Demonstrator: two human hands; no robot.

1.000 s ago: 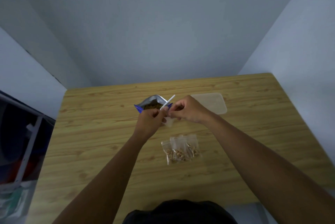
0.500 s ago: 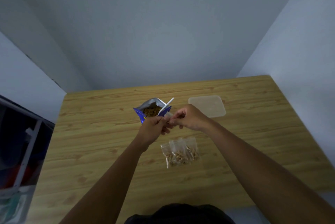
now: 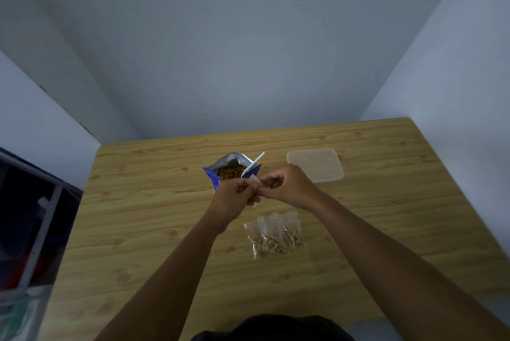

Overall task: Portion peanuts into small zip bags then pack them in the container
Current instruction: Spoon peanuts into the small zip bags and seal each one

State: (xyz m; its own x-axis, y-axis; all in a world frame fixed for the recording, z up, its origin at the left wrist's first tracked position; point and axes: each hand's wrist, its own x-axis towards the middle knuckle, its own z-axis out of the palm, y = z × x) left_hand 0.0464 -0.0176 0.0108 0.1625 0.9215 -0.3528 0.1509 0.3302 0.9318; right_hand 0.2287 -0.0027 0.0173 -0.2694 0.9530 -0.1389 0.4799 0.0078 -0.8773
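Note:
My left hand (image 3: 234, 197) and my right hand (image 3: 287, 186) meet above the table and both pinch a small clear zip bag (image 3: 255, 183), which is mostly hidden between the fingers. Just behind them stands an open blue and silver peanut bag (image 3: 230, 168) with peanuts inside and a white spoon (image 3: 254, 164) sticking out of it. Several filled small zip bags (image 3: 276, 234) lie in a pile in front of my hands. A clear plastic container (image 3: 316, 164) sits to the right of the peanut bag.
The wooden table (image 3: 138, 216) stands against grey walls at the back and right. A dark shelf with a white frame (image 3: 33, 230) stands beside its left edge.
Both hands stay together on the small zip bag, with the fingers shifting slightly along it. The view has tilted a little, so the table sits lower in the frame.

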